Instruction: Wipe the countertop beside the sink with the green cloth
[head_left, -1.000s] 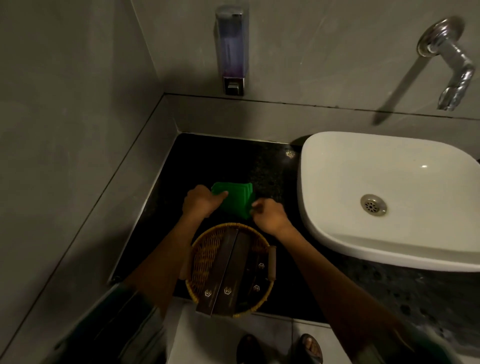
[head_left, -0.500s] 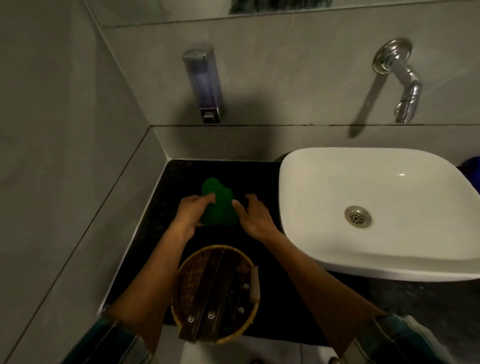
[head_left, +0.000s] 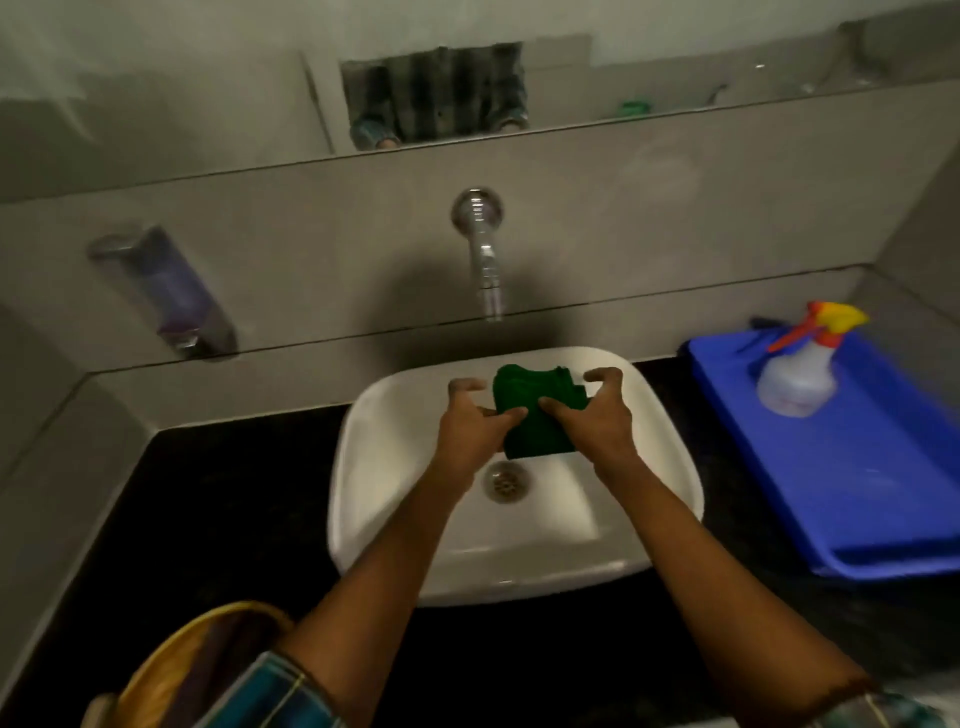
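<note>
Green cloth (head_left: 535, 415), 1, gripped by 2 hands over 1 sink (head_left: 665, 467)

No text, label, brand, number or sign can be read anywhere in the view. The spray bottle (head_left: 797, 382) in the blue tray (head_left: 883, 493) and the wall dispenser (head_left: 171, 296) are too blurred to show any lettering.

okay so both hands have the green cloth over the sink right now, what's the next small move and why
Probably carry the green cloth left and set it flat on the dark countertop. Both the left hand and right hand hold it bunched above the white sink, under a faucet showing no water, so no wiping contact exists yet.
</note>
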